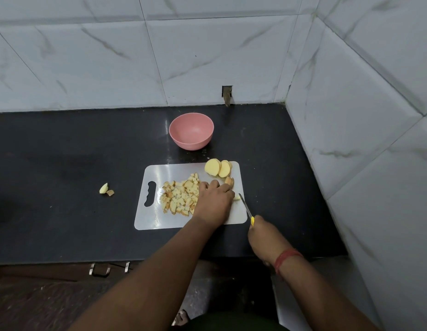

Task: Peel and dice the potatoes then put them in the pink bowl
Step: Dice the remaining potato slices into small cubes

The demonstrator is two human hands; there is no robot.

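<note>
While my left hand (216, 199) lies knuckles-up on the white cutting board (150, 218), its fingers curl down over a potato piece (229, 181) at the board's right side, pinning it there. From the head camera I see my right hand (262, 237) off the board's near right corner, wrapped round the yellow handle of a knife (246, 207); the blade slants up onto the board and its tip sits just beside my left knuckles.

The diced potato (180, 198) is heaped mid-board, touching the left hand's far side. Thick potato slices (218, 167) lean together at the far right corner, partly overhanging the edge. The pink bowl (191, 131) stands on the black counter (64, 163) beyond the board, apart from it, and I see nothing inside. Two potato scraps (106, 189) lie well left of the board's handle slot.

Open counter stretches left of the board; to the right a tiled wall (363, 139) hems in the knife hand, and the counter's front edge runs under both forearms.
</note>
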